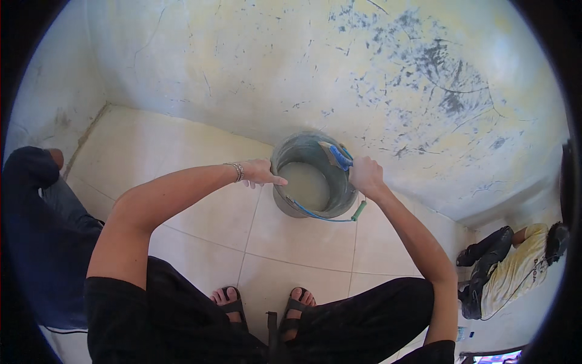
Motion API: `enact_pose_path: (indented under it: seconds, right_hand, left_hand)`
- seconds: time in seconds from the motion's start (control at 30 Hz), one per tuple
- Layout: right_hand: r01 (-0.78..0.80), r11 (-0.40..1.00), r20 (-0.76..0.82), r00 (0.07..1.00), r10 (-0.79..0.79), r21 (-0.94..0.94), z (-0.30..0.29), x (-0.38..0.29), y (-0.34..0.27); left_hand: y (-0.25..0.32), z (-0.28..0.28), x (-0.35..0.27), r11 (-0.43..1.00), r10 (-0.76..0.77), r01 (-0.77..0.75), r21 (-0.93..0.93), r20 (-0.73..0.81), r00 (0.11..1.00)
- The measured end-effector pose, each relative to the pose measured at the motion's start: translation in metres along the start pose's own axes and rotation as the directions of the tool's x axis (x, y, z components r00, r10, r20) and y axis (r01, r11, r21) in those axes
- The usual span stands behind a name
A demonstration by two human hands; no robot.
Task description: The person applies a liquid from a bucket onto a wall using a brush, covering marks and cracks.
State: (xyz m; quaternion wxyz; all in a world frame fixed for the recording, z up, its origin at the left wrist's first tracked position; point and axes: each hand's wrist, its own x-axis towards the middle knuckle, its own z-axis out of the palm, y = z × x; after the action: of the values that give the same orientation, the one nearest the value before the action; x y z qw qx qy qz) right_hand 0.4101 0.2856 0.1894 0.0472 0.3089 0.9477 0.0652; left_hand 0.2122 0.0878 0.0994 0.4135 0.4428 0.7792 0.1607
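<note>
A dark grey plastic bucket [295, 209] stands on the tiled floor close to the wall, with cloudy, pale liquid [302, 186] in it. My left hand [261, 173] grips its left rim, thumb over the edge and fingers outside. At the right rim, my right hand [367, 176] is closed around what looks like a blue-handled brush [338, 157], whose pale end points into the bucket above the liquid. My fingers hide the rest of the handle. The bucket's wire bail, with a green grip [359, 211], hangs down on the near side.
Ahead rises a cracked, stained wall [273, 68] with dark patches at right. One person in dark clothes [45, 236] is close on my left; another in a stained pale shirt [516, 273] is low by the wall at right. My sandalled feet [229, 300] rest on the tiles.
</note>
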Motion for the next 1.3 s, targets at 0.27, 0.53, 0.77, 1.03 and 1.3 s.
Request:
enact_pose_path:
  seconds: [0.27,0.53,0.77,1.03,1.3]
  right_hand:
    - [0.039,0.998,0.014,0.999,-0.039,-0.048,-0.005,-0.007,-0.005]
    - [0.085,0.996,0.023,0.996,-0.085,-0.012,-0.006,-0.012,0.0]
    - [0.163,0.983,-0.083,0.982,-0.17,-0.086,0.009,-0.012,0.011]
    - [0.11,0.985,-0.024,0.993,-0.114,-0.134,0.004,-0.005,0.007]
    - [0.061,0.989,-0.03,0.997,-0.065,-0.135,0.001,-0.007,-0.008]
  left_hand:
    - [0.0,0.0,-0.002,0.999,-0.032,0.033,-0.016,0.019,0.999]
    - [-0.003,0.0,-0.004,0.999,-0.025,0.026,-0.022,0.037,0.999]
    - [0.001,-0.002,-0.006,0.999,-0.028,0.03,-0.024,0.075,0.997]
    - [0.001,-0.004,-0.007,0.997,-0.045,0.05,-0.053,0.094,0.995]
    - [0.001,-0.003,-0.009,0.992,-0.054,0.065,-0.106,0.107,0.993]
